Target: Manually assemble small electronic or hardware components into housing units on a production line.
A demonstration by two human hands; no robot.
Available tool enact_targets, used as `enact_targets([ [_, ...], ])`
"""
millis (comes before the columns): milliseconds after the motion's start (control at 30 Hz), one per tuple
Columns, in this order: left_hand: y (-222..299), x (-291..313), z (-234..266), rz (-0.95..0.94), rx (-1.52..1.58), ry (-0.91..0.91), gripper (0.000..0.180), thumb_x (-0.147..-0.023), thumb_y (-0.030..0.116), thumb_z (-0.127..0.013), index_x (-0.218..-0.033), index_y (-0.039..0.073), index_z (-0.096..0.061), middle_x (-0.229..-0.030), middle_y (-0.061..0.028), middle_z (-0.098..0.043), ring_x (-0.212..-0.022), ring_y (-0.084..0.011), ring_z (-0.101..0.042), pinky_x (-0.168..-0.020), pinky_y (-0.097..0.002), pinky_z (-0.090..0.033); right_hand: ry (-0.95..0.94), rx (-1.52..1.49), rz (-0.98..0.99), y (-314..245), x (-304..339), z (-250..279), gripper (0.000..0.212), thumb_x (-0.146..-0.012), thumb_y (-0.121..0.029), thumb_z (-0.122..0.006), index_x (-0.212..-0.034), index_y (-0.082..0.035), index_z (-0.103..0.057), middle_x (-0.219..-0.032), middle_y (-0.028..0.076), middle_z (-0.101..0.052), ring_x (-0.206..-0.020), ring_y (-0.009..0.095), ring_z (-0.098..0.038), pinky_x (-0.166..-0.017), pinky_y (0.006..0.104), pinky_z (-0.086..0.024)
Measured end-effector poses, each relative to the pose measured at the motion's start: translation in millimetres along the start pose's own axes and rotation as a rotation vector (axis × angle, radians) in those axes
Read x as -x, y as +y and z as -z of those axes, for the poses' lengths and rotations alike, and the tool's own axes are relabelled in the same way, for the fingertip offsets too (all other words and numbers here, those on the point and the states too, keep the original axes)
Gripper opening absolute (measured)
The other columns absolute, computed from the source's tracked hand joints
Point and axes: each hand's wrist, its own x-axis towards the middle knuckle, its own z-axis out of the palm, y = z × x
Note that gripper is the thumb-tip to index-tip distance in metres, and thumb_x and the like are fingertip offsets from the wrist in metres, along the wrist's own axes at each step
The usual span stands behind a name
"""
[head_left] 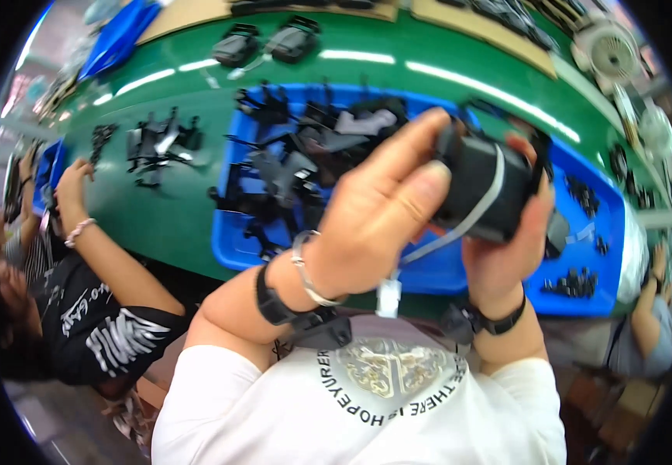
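Raised over the blue trays, a boxy black plastic housing [471,194] is held between my two hands. My left hand [374,213] presses its fingers and thumb against the left side of the housing. My right hand [508,252] wraps round its right side and lower edge. A grey cable [460,225] crosses the front of the housing and hangs down, ending in a white connector [388,298] below my hands. Behind my left hand, a blue tray [222,232] is heaped with black plastic parts [281,167]. The underside of the housing is hidden.
Small black parts sit in the blue tray [611,267] at right. Two black housings [293,39] with cables lie at the back of the green table [185,101]. Loose black parts [161,143] lie left, near a co-worker's hand [74,182]. A fan [611,50] stands far right.
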Motion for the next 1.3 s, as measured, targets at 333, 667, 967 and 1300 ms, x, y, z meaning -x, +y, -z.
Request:
enact_targets([
  [333,3,-8,2,0.107,0.291,0.067,0.040,-0.096,0.024,-0.041,-0.126,-0.002,-0.043,-0.098,-0.0063,-0.058,-0.073,-0.0078,-0.056,-0.055,-0.0185,-0.043,-0.155,0.036,0.158,1,-4,-13,0.044,-0.096,-0.031,-0.038,-0.124,0.003,-0.038,-0.101,0.005,-0.054,-0.086,0.006,-0.049,-0.077,0.0168,-0.038],
  [667,0,-6,-6,0.048,0.159,0.091,0.041,-0.096,0.024,-0.040,-0.127,-0.003,-0.042,-0.090,-0.0025,-0.058,-0.067,-0.0047,-0.052,-0.054,-0.0173,-0.041,-0.209,-0.060,-0.135,3,-18,6,0.045,-0.096,-0.037,-0.037,-0.120,0.001,-0.042,-0.101,0.005,-0.055,-0.087,0.007,-0.051,-0.077,0.0219,-0.043],
  [967,-3,-7,3,0.030,-0.029,0.092,0.043,-0.096,0.022,-0.039,-0.130,-0.004,-0.037,-0.096,-0.0057,-0.058,-0.072,-0.0053,-0.053,-0.059,-0.0181,-0.043,-0.060,0.299,0.264,4,-11,-10,0.048,-0.095,-0.039,-0.032,-0.117,0.002,-0.044,-0.107,0.009,-0.053,-0.094,0.012,-0.052,-0.084,0.0248,-0.042],
  [1300,3,-7,-3,0.026,0.268,0.049,0.041,-0.096,0.023,-0.038,-0.128,-0.003,-0.041,-0.106,-0.0066,-0.056,-0.075,-0.0070,-0.054,-0.060,-0.0182,-0.044,-0.147,0.274,0.204,6,1,-14,0.038,-0.097,-0.028,-0.031,-0.118,0.001,-0.044,-0.102,0.008,-0.055,-0.092,0.010,-0.053,-0.082,0.0237,-0.043],
])
